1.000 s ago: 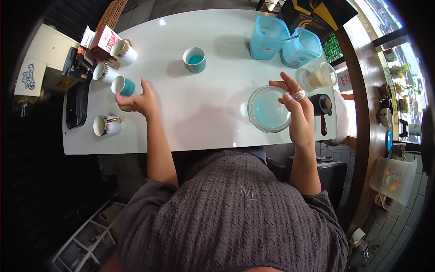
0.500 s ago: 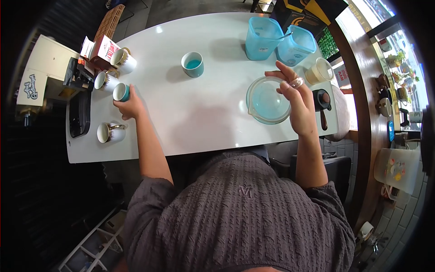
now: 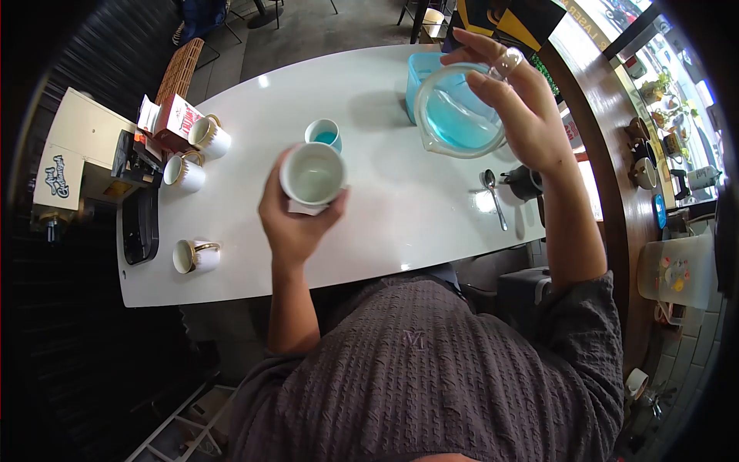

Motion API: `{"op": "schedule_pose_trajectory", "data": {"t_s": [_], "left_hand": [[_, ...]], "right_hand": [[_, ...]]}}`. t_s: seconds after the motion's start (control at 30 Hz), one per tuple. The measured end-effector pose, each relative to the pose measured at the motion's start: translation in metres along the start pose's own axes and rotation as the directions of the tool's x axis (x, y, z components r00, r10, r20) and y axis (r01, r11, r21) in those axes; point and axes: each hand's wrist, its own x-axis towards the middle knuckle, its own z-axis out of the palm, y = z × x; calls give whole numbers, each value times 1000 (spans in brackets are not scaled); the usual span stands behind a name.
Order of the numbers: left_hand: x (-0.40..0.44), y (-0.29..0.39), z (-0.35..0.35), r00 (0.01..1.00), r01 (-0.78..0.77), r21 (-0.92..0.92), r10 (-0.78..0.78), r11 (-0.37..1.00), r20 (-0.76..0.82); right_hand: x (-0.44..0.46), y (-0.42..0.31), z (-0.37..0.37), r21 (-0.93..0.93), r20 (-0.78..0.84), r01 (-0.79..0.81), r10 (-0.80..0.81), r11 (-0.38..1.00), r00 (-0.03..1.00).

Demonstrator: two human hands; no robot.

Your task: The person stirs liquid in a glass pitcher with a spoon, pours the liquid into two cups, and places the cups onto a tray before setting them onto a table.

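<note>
My left hand (image 3: 290,229) is wrapped round a cup (image 3: 314,177), held up above the table with its pale mouth facing me. Little or nothing shows inside it. Just behind, another cup (image 3: 326,135) with blue liquid stands on the table, partly covered by the raised one. On the other side, my right hand (image 3: 531,112) grips a clear glass pitcher (image 3: 428,127) by its handle. The pitcher is lifted and tilted, with blue liquid pooled inside. Its spout points to the lower left, apart from the cup.
Three white mugs with gold handles, one of them a front mug (image 3: 195,256), stand along the left of the white table (image 3: 369,223). A blue plastic container (image 3: 417,65) is behind the pitcher. A spoon (image 3: 495,200) and a dark pot (image 3: 525,183) lie near the right edge.
My left hand has brought the cup from the table's left side to the middle and raised it. My right hand has lifted and tilted the pitcher off the table, uncovering the spoon.
</note>
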Motion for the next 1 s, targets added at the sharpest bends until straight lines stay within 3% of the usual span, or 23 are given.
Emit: {"op": "schedule_pose_trajectory", "data": {"t_s": [0.17, 0.23, 0.37, 0.47, 0.6, 0.77, 0.87, 1.0], "left_hand": [[-3, 20, 38, 979, -23, -35, 30, 999, 199], [-4, 17, 50, 973, -19, -99, 41, 995, 226], [7, 26, 57, 944, 131, -160, -74, 978, 321], [11, 22, 61, 945, 103, -196, -34, 975, 326], [16, 25, 65, 943, 110, -195, -40, 975, 330], [19, 26, 68, 946, 58, -191, 7, 980, 323], [18, 26, 68, 949, 49, -194, 15, 980, 315], [18, 28, 68, 950, 56, -217, 15, 975, 313]], "right_hand": [[18, -24, -3, 19, 28, 49, -49, 999, 998], [26, -33, -7, -60, 32, 185, -183, 981, 983], [34, -43, -11, -144, 104, 336, -323, 931, 941], [36, -58, -14, -283, 224, 322, -264, 903, 938], [44, -39, -16, -285, 286, 507, -433, 813, 855], [46, -44, -17, -297, 327, 528, -434, 796, 839], [47, -51, -16, -338, 373, 473, -346, 814, 861], [48, -47, -14, -266, 376, 536, -426, 801, 823]]}}
